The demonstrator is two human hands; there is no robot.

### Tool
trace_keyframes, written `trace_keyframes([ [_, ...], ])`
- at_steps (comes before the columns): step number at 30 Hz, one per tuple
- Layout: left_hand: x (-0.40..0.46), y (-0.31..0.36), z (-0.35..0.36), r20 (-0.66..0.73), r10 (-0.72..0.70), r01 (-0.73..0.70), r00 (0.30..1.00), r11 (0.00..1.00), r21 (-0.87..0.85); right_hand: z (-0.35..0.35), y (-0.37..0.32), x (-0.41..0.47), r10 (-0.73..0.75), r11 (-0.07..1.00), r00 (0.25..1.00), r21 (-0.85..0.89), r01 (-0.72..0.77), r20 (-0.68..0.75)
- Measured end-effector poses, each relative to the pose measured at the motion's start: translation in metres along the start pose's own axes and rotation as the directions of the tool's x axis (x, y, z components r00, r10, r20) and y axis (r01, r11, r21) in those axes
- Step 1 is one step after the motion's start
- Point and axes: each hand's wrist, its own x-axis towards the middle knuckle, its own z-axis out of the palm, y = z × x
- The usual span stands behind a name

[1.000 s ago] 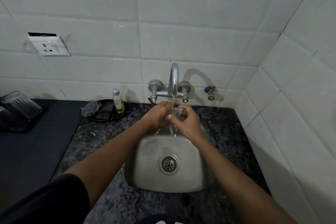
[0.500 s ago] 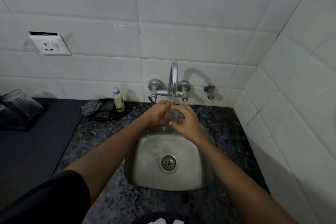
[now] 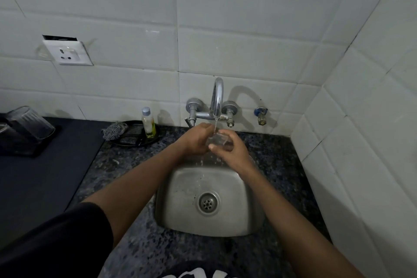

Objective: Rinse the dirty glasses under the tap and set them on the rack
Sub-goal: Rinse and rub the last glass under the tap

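A clear glass [image 3: 218, 139] lies tilted under the running tap [image 3: 217, 99], over the back of the steel sink [image 3: 180, 201]. My left hand [image 3: 195, 140] grips it from the left and my right hand [image 3: 232, 152] grips it from the right, fingers curled round it. Water streams from the spout onto the glass and splashes down. Most of the glass is hidden by my fingers. At the far left, a ribbed clear glass [image 3: 31, 121] leans upside down on the dark rack [image 3: 27, 148].
A small bottle of yellow liquid [image 3: 148, 122] and a grey scrubber [image 3: 114, 130] sit on a black dish [image 3: 135, 141] left of the tap. A wall socket [image 3: 67, 52] is at upper left. Tiled wall closes the right side. A spare valve [image 3: 261, 114] sticks out right of the tap.
The glass has turned from more upright to lying sideways in my hands under the stream. Both hands stay at the same spot beneath the spout.
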Motion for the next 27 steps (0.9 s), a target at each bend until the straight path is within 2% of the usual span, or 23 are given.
trace_keyframes([
  [2,-0.002,-0.002,0.007,-0.034,0.037,-0.036,0.999,0.999,0.007,0.000,-0.008,0.001,0.224,0.957,0.974,0.184,-0.225,0.028],
  [3,-0.002,-0.002,0.010,-0.052,0.045,-0.046,0.998,0.999,-0.006,0.000,-0.010,0.002,0.270,0.945,0.963,0.187,-0.270,0.023],
  [4,-0.002,-0.003,0.013,-0.052,0.027,-0.029,0.998,0.999,-0.025,0.000,-0.011,0.004,0.266,0.952,0.964,0.159,-0.262,-0.004],
  [6,-0.003,-0.005,0.018,-0.039,-0.074,0.070,0.997,0.993,-0.097,0.000,-0.010,0.003,0.168,0.986,0.983,0.035,-0.165,-0.080],
  [8,-0.006,-0.011,0.024,-0.035,-0.287,0.273,0.957,0.936,-0.221,-0.001,-0.010,0.000,0.047,0.992,0.994,-0.111,-0.058,-0.103],
  [9,-0.009,-0.011,0.026,0.013,-0.399,0.379,0.917,0.860,-0.342,-0.002,-0.012,-0.001,0.001,0.984,0.995,-0.176,-0.018,-0.096],
  [10,-0.013,-0.007,0.027,0.106,-0.480,0.462,0.871,0.726,-0.510,-0.002,-0.011,-0.002,-0.030,0.976,0.996,-0.217,0.011,-0.087],
  [12,-0.022,0.004,0.025,0.322,-0.541,0.527,0.777,0.278,-0.803,-0.003,-0.012,-0.003,-0.065,0.958,0.995,-0.285,0.043,-0.070],
  [13,-0.025,0.008,0.021,0.412,-0.535,0.512,0.737,0.045,-0.858,-0.004,-0.010,-0.003,-0.077,0.949,0.995,-0.312,0.054,-0.062],
  [14,-0.028,0.008,0.021,0.474,-0.517,0.486,0.713,-0.122,-0.865,-0.004,-0.008,-0.002,-0.091,0.940,0.994,-0.335,0.068,-0.053],
  [15,-0.030,0.007,0.021,0.509,-0.493,0.444,0.706,-0.252,-0.860,-0.004,-0.008,-0.002,-0.095,0.932,0.995,-0.356,0.074,-0.040],
  [17,-0.029,0.009,0.020,0.552,-0.475,0.396,0.685,-0.393,-0.830,-0.004,-0.012,-0.003,-0.096,0.911,0.995,-0.404,0.081,-0.018],
  [19,-0.025,0.015,0.021,0.588,-0.471,0.413,0.657,-0.427,-0.804,-0.003,-0.013,-0.001,-0.112,0.878,0.993,-0.467,0.109,0.023],
  [23,-0.011,0.018,0.030,0.586,-0.444,0.440,0.678,-0.395,-0.807,0.002,-0.017,-0.002,-0.153,0.828,0.984,-0.532,0.177,0.090],
  [27,-0.002,0.018,0.032,0.605,-0.460,0.412,0.650,-0.457,-0.789,0.001,-0.011,-0.006,-0.263,0.738,0.944,-0.590,0.329,0.198],
])
